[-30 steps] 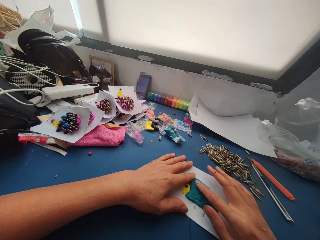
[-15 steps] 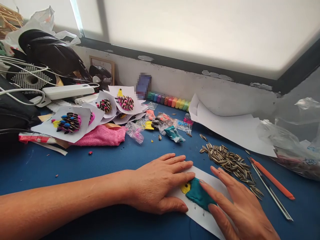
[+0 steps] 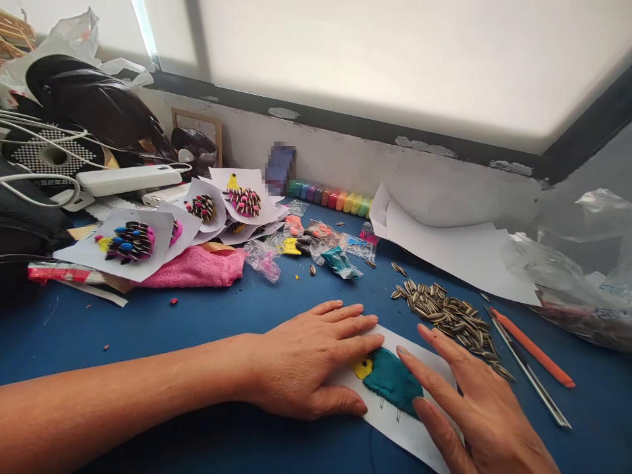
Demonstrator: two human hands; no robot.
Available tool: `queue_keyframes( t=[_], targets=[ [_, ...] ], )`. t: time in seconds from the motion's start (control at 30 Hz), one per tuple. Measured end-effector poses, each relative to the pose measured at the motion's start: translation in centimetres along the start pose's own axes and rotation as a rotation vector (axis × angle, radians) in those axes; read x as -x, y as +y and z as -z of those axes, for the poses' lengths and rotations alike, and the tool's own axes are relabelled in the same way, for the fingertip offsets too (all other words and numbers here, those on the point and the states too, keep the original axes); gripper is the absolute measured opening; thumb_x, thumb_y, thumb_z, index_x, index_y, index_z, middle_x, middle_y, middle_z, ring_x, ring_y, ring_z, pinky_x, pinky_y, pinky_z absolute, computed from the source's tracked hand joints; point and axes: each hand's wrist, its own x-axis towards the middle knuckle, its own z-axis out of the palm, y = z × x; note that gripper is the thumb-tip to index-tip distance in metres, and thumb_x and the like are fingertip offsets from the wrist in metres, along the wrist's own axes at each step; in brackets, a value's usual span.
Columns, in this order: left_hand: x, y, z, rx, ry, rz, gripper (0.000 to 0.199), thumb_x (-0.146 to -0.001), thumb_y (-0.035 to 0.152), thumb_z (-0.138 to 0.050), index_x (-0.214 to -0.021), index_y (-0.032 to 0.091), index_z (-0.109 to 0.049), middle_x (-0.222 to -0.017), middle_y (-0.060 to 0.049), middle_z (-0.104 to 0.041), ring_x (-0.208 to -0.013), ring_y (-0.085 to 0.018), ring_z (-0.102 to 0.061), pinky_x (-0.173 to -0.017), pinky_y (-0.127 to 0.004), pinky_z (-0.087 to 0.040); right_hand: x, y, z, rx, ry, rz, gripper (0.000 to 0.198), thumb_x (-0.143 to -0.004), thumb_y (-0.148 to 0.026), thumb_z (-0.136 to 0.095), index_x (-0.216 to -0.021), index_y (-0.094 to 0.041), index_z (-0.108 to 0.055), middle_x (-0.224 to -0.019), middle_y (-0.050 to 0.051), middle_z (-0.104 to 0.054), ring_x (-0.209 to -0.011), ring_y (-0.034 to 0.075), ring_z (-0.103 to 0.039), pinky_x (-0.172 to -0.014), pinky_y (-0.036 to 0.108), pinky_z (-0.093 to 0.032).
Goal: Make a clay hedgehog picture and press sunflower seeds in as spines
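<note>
My left hand (image 3: 326, 362) lies flat with its fingers stretched over the left part of a white sheet of paper (image 3: 409, 441). On that sheet is a flattened patch of teal clay (image 3: 394, 380), with a round yellow clay piece (image 3: 363, 367) at its left end and short drawn legs below. My right hand (image 3: 474, 401) hovers over the right end of the teal clay, fingers apart, holding nothing; whether its thumb touches the clay I cannot tell. Just beyond it lies a heap of striped sunflower seeds (image 3: 449, 313).
An orange craft knife (image 3: 536, 349) and a slim metal tool (image 3: 530, 368) lie at right. Blank paper (image 3: 444, 247) leans against the wall. Bagged clay (image 3: 340, 262), a pink towel (image 3: 192, 266) and seed-covered clay figures on paper (image 3: 131, 242) sit farther back.
My right hand has lifted slightly off the teal clay, showing more of it. My left hand stays flat on the paper. The whole view has shifted a little.
</note>
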Motion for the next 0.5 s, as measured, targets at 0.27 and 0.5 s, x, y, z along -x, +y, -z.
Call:
queue_keyframes(
  t=[0.27,0.5],
  targets=[
    [-0.07,0.14,-0.01,-0.036,-0.032,0.012,0.067,-0.094,0.056,-0.053,-0.152,0.025,-0.037,-0.162,-0.01,-0.024,-0.15,-0.03,-0.02,-0.123,-0.05,-0.016,0.1,-0.12,-0.47,0.046,0.007,0.062,0.048,-0.092,-0.041,-0.053,-0.137,-0.025,-0.059,-0.147,0.016,-0.05,-0.132,0.031,-0.052,-0.093,0.045,-0.054],
    [-0.02,0.13,-0.08,-0.03,-0.009,-0.003,0.068,-0.094,0.056,-0.053,-0.152,0.025,-0.037,-0.161,-0.011,-0.026,-0.149,-0.034,-0.023,-0.121,-0.053,-0.018,-0.59,0.16,0.44,0.081,0.055,-0.016,0.042,-0.098,-0.039,-0.042,-0.123,-0.019,-0.069,-0.134,0.016,-0.062,-0.12,0.028,-0.063,-0.085,0.041,-0.059]
  ],
)
